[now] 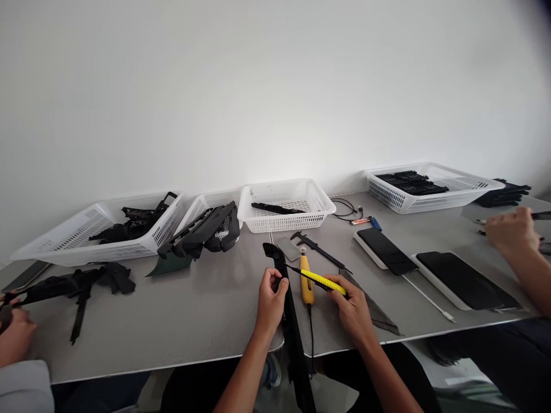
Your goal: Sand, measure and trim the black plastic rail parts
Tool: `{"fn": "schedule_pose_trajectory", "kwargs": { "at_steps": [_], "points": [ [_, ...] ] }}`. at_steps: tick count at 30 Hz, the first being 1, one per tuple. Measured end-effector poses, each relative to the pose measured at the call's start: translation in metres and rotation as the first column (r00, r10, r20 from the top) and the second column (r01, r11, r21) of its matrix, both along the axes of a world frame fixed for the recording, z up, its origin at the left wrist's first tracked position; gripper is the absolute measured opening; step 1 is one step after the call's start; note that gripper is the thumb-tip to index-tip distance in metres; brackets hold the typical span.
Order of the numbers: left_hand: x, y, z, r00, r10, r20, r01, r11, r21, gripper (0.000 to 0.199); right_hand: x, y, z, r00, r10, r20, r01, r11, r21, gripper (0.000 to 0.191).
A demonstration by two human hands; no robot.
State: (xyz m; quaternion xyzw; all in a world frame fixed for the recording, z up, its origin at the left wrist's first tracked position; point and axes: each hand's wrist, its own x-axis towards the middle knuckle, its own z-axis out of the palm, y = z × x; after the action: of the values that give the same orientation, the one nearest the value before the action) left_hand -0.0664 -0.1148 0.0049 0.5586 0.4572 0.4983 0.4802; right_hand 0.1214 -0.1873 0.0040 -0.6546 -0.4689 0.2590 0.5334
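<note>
A long black plastic part slants from the table down past its front edge. My left hand is closed on this part near its upper end. In my right hand is a yellow-handled knife, its dark tip pointing left at the part, close to my left fingers. Between my hands lies a yellow-orange tool with a black cord. Behind it are a small grey plate and a black caliper.
White baskets with black parts line the back. Black parts overhang one basket. Phones and white power banks lie right, beside a cable. Other people's hands work at far left and far right.
</note>
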Motion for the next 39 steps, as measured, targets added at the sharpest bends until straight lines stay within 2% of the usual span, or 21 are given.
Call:
{"fn": "schedule_pose_trajectory", "kwargs": {
  "at_steps": [8,15,23,30,35,39],
  "points": [
    [0.000,-0.005,0.005,0.994,-0.024,0.104,0.038,0.990,-0.134,0.023,0.001,0.000,0.000,0.999,0.032,0.020,-0.033,0.999,0.021,0.035],
    [-0.001,-0.004,0.008,0.997,-0.029,0.072,0.038,0.991,-0.131,0.027,-0.001,0.000,0.001,0.999,0.043,0.029,-0.044,0.999,0.029,0.035],
    [0.000,-0.004,0.004,0.987,-0.008,0.159,0.030,0.991,-0.134,0.031,-0.001,-0.001,0.002,0.999,0.039,0.029,-0.040,0.998,0.038,0.034],
    [-0.001,-0.005,0.005,0.992,-0.035,0.119,0.049,0.991,-0.124,0.031,-0.001,0.000,0.000,0.997,0.069,0.024,-0.070,0.996,0.048,0.033],
    [-0.001,-0.004,0.007,0.990,-0.062,0.124,0.076,0.991,-0.106,0.038,-0.006,0.002,-0.001,0.987,0.148,0.064,-0.152,0.986,0.065,0.036],
    [-0.002,-0.002,0.005,0.991,-0.056,0.120,0.066,0.995,-0.079,0.038,-0.013,0.003,0.001,0.960,0.234,0.155,-0.237,0.972,0.002,0.041]
  ]
}}
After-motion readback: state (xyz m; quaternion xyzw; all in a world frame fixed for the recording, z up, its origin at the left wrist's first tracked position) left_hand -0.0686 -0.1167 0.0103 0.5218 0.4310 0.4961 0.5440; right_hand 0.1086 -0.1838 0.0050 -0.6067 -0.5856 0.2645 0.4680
